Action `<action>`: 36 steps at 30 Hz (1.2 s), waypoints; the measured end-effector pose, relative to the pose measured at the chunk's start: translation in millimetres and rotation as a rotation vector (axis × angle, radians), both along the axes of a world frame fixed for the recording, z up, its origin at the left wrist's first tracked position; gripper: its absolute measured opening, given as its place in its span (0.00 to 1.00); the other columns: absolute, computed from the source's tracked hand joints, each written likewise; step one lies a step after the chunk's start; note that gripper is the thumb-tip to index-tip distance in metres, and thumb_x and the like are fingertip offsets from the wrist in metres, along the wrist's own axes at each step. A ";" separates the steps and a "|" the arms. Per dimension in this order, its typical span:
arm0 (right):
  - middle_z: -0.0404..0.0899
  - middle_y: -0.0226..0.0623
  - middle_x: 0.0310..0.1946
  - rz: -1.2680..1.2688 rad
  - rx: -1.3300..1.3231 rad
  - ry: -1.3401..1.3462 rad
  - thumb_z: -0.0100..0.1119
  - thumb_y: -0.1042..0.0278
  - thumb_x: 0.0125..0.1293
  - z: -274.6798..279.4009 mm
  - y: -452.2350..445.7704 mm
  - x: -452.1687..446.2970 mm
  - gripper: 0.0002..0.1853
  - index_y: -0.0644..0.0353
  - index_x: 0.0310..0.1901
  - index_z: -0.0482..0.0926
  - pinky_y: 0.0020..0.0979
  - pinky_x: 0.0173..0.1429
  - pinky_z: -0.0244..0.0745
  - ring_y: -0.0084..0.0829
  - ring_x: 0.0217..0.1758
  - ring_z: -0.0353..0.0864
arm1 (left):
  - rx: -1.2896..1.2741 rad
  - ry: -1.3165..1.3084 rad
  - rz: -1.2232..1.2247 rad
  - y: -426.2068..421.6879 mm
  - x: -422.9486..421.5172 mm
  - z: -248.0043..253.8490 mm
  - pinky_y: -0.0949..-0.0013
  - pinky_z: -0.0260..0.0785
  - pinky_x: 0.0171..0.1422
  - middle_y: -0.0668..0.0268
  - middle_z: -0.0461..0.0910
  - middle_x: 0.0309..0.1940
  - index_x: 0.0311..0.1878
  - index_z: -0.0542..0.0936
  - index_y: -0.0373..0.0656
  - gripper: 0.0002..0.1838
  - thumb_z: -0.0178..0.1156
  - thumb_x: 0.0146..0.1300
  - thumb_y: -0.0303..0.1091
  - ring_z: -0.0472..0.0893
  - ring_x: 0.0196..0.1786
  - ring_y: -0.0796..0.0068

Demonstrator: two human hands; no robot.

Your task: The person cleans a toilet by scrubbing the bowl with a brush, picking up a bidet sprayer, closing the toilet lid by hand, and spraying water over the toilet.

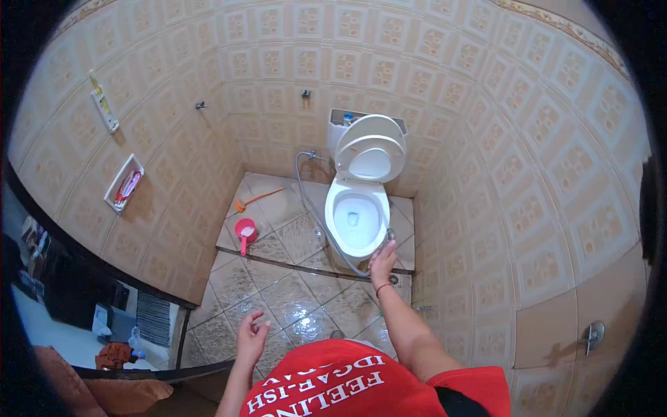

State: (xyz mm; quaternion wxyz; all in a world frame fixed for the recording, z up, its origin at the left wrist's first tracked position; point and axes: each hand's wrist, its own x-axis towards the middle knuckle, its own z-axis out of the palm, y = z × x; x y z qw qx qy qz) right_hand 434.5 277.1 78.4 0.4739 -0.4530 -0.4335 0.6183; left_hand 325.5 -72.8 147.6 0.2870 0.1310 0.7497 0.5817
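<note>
My right hand (383, 262) is closed around a spray nozzle (390, 235) at the front right rim of the white toilet (358, 217). A grey hose (321, 221) loops from the wall valve down in front of the bowl to that hand. The toilet's lid and seat stand raised, and some water shows in the bowl. My left hand (253, 335) hangs over the wet tiled floor with its fingers apart, holding nothing.
A pink dipper (245, 231) and an orange-headed brush (242, 205) lie on the raised floor at the left. A low step edge (299, 267) crosses the floor. The left wall holds a soap tray (124, 183). A doorway is at the lower left.
</note>
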 end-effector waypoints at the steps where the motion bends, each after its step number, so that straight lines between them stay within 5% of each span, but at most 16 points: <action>1: 0.62 0.26 0.13 0.013 -0.005 -0.002 0.32 0.43 0.67 -8.0 1.3 -4.7 0.24 0.57 0.27 0.64 0.21 0.15 0.58 0.19 0.12 0.61 | 0.013 -0.029 -0.005 5.0 0.3 -3.5 0.81 0.64 0.38 0.67 0.74 0.41 0.49 0.71 0.36 0.18 0.59 0.54 0.27 0.71 0.33 0.84; 9: 0.64 0.36 0.15 0.270 0.457 -0.272 0.36 0.51 0.68 -15.0 16.8 -56.9 0.23 0.65 0.26 0.66 0.31 0.29 0.61 0.28 0.21 0.62 | 0.014 -0.045 -0.020 24.6 -7.5 -18.6 0.81 0.63 0.36 0.67 0.74 0.41 0.50 0.70 0.37 0.20 0.59 0.53 0.26 0.71 0.33 0.86; 12: 0.60 0.25 0.17 0.331 0.603 -0.410 0.34 0.51 0.69 -11.0 18.1 -72.8 0.22 0.60 0.26 0.66 0.22 0.23 0.58 0.17 0.19 0.60 | 0.029 -0.057 -0.024 26.7 -22.9 -19.7 0.81 0.63 0.37 0.67 0.74 0.41 0.50 0.70 0.37 0.20 0.59 0.54 0.26 0.71 0.33 0.86; 15: 0.60 0.25 0.17 0.328 0.601 -0.432 0.33 0.51 0.69 -7.7 11.9 -85.8 0.22 0.60 0.26 0.67 0.22 0.24 0.58 0.17 0.19 0.59 | 0.053 -0.053 -0.039 32.5 -50.8 -24.4 0.81 0.64 0.37 0.67 0.73 0.42 0.50 0.70 0.37 0.20 0.59 0.54 0.26 0.71 0.33 0.85; 17: 0.60 0.25 0.17 0.313 0.582 -0.453 0.33 0.51 0.69 -13.0 -1.1 -92.2 0.22 0.60 0.26 0.67 0.22 0.24 0.58 0.17 0.19 0.59 | 0.100 -0.041 -0.061 38.1 -74.5 -25.1 0.81 0.63 0.37 0.67 0.73 0.42 0.50 0.70 0.37 0.19 0.59 0.54 0.26 0.70 0.32 0.86; 20: 0.66 0.40 0.18 0.199 0.379 -0.314 0.36 0.54 0.69 -23.2 -21.3 -110.2 0.23 0.69 0.28 0.67 0.34 0.32 0.62 0.32 0.23 0.61 | 0.120 -0.043 -0.108 40.9 -114.6 -15.5 0.81 0.63 0.37 0.68 0.73 0.42 0.50 0.70 0.37 0.19 0.59 0.54 0.26 0.69 0.32 0.86; 28: 0.62 0.29 0.12 -0.067 -0.060 -0.067 0.31 0.44 0.67 -29.8 -101.2 -127.4 0.27 0.62 0.31 0.70 0.23 0.16 0.58 0.23 0.12 0.60 | 0.076 -0.019 -0.200 29.5 -211.3 -8.7 0.81 0.63 0.39 0.68 0.73 0.42 0.50 0.71 0.36 0.19 0.59 0.53 0.26 0.69 0.32 0.86; 36: 0.59 0.28 0.10 -0.388 -0.166 -0.186 0.30 0.33 0.61 -21.8 -131.6 -115.9 0.29 0.55 0.24 0.61 0.23 0.09 0.54 0.21 0.07 0.58 | 0.068 -0.010 -0.333 32.2 -259.7 -17.9 0.79 0.65 0.41 0.66 0.73 0.43 0.50 0.71 0.35 0.20 0.59 0.53 0.27 0.72 0.34 0.84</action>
